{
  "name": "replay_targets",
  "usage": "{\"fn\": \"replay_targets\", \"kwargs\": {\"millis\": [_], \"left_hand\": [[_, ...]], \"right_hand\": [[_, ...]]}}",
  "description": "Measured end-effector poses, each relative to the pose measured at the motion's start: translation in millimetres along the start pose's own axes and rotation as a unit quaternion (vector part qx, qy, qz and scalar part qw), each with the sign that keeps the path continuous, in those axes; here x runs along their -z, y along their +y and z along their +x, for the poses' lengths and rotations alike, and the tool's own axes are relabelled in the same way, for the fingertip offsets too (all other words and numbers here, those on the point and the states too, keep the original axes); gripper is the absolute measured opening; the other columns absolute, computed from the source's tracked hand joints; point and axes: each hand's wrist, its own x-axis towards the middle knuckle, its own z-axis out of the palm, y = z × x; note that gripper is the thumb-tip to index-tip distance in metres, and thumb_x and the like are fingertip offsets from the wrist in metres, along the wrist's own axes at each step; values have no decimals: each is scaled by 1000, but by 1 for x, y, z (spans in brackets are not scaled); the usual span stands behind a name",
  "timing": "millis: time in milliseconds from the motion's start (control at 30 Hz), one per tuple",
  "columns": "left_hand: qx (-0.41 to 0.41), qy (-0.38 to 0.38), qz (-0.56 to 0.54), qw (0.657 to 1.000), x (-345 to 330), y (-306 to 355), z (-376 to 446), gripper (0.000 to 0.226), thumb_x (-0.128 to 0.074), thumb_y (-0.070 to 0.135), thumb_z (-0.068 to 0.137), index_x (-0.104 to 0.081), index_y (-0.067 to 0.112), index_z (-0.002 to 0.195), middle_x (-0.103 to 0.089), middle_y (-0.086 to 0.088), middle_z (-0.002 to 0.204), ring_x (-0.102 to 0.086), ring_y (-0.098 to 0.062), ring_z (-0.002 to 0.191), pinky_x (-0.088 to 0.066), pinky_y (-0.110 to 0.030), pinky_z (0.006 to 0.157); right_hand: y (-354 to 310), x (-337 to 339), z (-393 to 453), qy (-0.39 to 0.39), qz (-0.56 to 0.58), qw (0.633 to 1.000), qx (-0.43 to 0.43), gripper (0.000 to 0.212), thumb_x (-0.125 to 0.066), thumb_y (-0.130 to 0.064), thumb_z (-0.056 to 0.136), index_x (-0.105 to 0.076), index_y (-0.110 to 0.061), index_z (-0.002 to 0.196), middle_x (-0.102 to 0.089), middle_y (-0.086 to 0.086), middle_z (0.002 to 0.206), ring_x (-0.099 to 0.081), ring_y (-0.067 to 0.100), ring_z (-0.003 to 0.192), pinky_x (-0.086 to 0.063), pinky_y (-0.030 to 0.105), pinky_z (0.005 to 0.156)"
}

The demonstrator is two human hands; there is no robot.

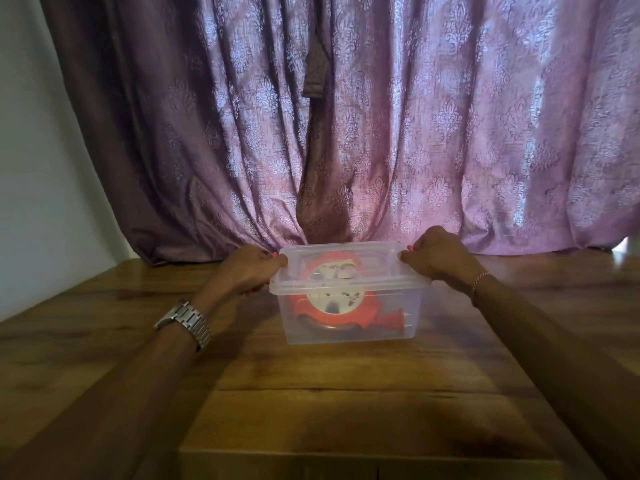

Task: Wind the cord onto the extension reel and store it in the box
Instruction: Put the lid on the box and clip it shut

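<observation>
A clear plastic box [349, 332] stands on the wooden table, toward its far side. Its clear lid [346, 278] lies on top. Through the walls I see the red extension reel [332, 306] with a white round face, lying inside the box. My left hand [251, 270] grips the lid's left end, fingers curled over the rim. My right hand [440, 256] grips the lid's right end the same way. The cord itself is hard to make out through the plastic.
The wooden table [311, 393] stretches toward me from the box. A purple patterned curtain [381, 133] hangs right behind the box. A pale wall [41, 168] is at the left. My left wrist wears a metal watch, my right a thin bracelet.
</observation>
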Motion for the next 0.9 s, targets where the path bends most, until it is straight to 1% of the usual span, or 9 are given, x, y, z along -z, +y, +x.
{"fn": "replay_targets", "kwargs": {"millis": [67,167,233,300,367,467,633,833,900], "left_hand": [[24,7,-20,999,8,-8,-6,48,-63,39,99,-64,9,62,-49,0,38,-42,-15,36,-33,-21,43],[63,32,-37,997,25,-32,-17,44,-59,39,102,-64,9,70,-51,-1,45,-42,-14,41,-32,-20,41],[90,48,-50,994,41,-50,-24,35,-57,39,104,-65,10,85,-53,-2,55,-44,-14,46,-34,-20,42],[127,71,-36,989,60,-68,-29,39,-56,41,104,-63,12,79,-52,0,50,-45,-14,44,-36,-21,44],[160,88,-18,983,85,-92,-40,45,-55,46,103,-60,13,73,-50,0,47,-42,-13,41,-35,-21,44],[178,117,-31,977,118,-123,-65,46,-59,48,100,-59,16,68,-50,1,51,-40,-10,42,-36,-23,45],[190,209,20,959,169,-170,-101,57,-64,48,97,-61,11,54,-53,-2,46,-44,-11,36,-38,-24,48],[263,281,62,921,219,-222,-128,55,-64,44,93,-67,0,59,-53,-4,46,-43,-15,37,-37,-26,54],[292,298,72,906,232,-234,-136,55,-65,44,90,-68,-2,60,-54,-5,47,-45,-18,40,-37,-26,55]], "right_hand": [[-8,-11,5,-5,23,1000,10,27,-66,-23,84,-67,3,80,-66,15,77,-63,28,72,-53,33,62],[-30,-37,15,-27,53,997,49,29,-68,-27,85,-73,2,86,-70,16,89,-64,29,83,-55,40,79],[-51,-58,20,-40,75,994,67,27,-70,-28,81,-73,-1,78,-70,14,82,-65,26,81,-55,39,76],[-74,-80,26,-48,97,991,84,24,-74,-26,77,-70,-6,64,-65,9,68,-63,22,74,-49,31,63],[-106,-103,29,-66,111,985,114,20,-77,-28,74,-72,-12,65,-63,4,65,-60,18,72,-40,24,56],[-154,-139,27,-90,94,978,164,23,-77,-30,76,-77,-8,81,-70,8,77,-65,21,82,-46,27,64],[-232,-207,22,-142,142,954,221,23,-69,-25,79,-78,-7,88,-74,12,92,-67,25,94,-51,30,78],[-319,-275,5,-239,208,912,260,22,-67,-26,80,-78,-8,88,-75,7,96,-68,20,91,-54,38,88],[-343,-295,-3,-241,234,902,272,15,-70,-22,79,-79,-13,88,-75,2,94,-68,18,89,-53,34,89]]}}
